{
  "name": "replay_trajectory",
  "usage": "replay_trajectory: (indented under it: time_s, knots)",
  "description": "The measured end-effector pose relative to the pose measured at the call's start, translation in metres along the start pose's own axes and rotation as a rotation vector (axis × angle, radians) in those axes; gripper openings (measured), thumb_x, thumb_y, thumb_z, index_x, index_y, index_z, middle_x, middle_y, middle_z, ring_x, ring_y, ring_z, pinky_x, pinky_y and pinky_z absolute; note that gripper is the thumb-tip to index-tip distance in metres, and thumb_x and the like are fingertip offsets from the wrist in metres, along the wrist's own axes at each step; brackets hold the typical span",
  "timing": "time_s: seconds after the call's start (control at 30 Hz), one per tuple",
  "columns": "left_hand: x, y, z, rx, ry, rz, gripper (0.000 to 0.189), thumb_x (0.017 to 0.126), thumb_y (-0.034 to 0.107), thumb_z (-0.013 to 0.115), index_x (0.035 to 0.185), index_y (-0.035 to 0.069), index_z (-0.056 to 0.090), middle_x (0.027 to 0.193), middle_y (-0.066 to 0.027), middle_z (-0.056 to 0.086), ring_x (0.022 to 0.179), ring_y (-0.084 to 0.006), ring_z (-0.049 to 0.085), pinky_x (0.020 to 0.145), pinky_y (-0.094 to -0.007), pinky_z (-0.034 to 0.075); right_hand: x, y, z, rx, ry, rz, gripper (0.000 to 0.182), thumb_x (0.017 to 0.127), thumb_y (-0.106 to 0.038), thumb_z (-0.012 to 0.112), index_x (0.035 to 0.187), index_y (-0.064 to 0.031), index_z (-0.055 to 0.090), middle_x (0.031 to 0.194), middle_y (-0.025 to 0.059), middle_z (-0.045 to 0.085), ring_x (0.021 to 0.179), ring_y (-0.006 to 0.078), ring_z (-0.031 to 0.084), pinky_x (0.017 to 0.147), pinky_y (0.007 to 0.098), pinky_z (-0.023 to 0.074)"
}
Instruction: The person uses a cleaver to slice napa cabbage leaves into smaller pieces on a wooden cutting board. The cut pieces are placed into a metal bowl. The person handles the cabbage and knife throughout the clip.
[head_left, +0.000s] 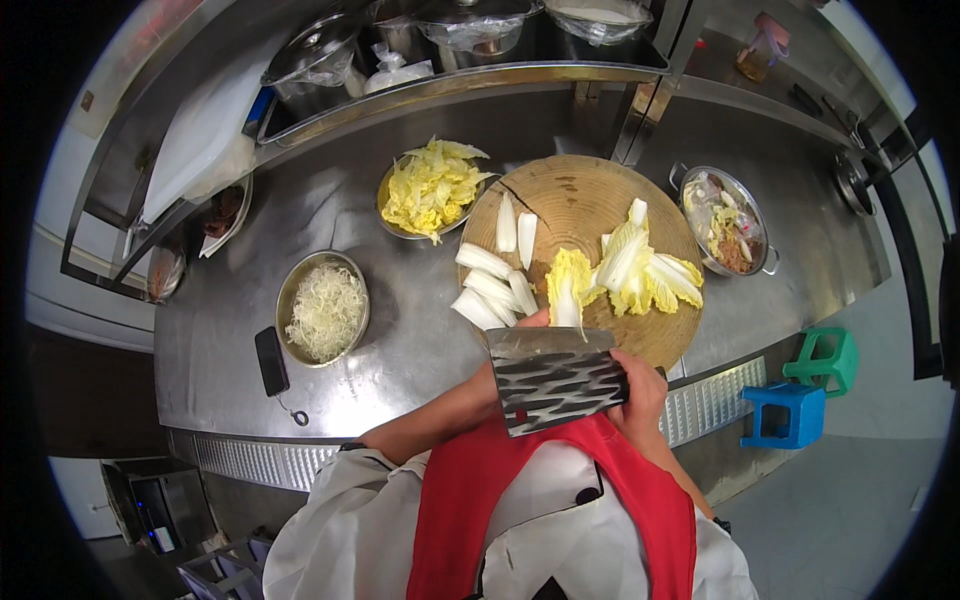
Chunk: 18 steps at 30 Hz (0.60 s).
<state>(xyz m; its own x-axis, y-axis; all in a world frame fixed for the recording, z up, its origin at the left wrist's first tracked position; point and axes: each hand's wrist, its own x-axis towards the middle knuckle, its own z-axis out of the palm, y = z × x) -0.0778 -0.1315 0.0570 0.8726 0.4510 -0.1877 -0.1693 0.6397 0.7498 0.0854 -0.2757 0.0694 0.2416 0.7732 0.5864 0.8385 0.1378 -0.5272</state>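
My right hand grips a broad Chinese cleaver, whose blade lies flat to the camera over the near edge of a round wooden chopping block. Behind the blade, mostly hidden, my left hand is by a napa cabbage leaf; whether it holds the leaf cannot be told. More cabbage leaves lie on the block's right side. Cut white cabbage stems lie on its left. A metal bowl of yellow leaf pieces touches or nearly touches the block's upper left.
A bowl of pale shreds and a phone are on the steel counter at left. A two-handled pot of food scraps stands right of the block. Covered pots fill a shelf above. Blue and green stools stand at right.
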Motion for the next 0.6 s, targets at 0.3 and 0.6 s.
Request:
replay_trajectory:
  time_s: [0.3, 0.6]
  knots:
    - [-0.032, 0.035, 0.031, -0.091, 0.08, -0.122, 0.04, 0.086, 0.007, 0.072, 0.124, 0.0, 0.058, 0.114, -0.0063, 0.066, 0.102, -0.0127, 0.062, 0.091, -0.0291, 0.051, -0.004, 0.006, -0.002, -0.015, -0.021, 0.08, 0.045, 0.064, 0.006, 0.063, 0.108, 0.0003, 0.061, 0.083, 0.0166, 0.064, 0.072, 0.0355, 0.064, 0.063, 0.0395, 0.0498]
    - [-0.031, 0.017, 0.028, -0.032, 0.201, -0.086, 0.035, 0.091, -0.002, 0.062, 0.125, -0.005, 0.052, 0.113, -0.0103, 0.066, 0.098, -0.0167, 0.064, 0.083, -0.0296, 0.053, -0.01, 0.018, 0.001, -0.043, -0.009, 0.096, 0.043, 0.067, 0.007, 0.06, 0.109, 0.0006, 0.061, 0.088, 0.017, 0.066, 0.077, 0.0342, 0.066, 0.067, 0.0364, 0.0506]
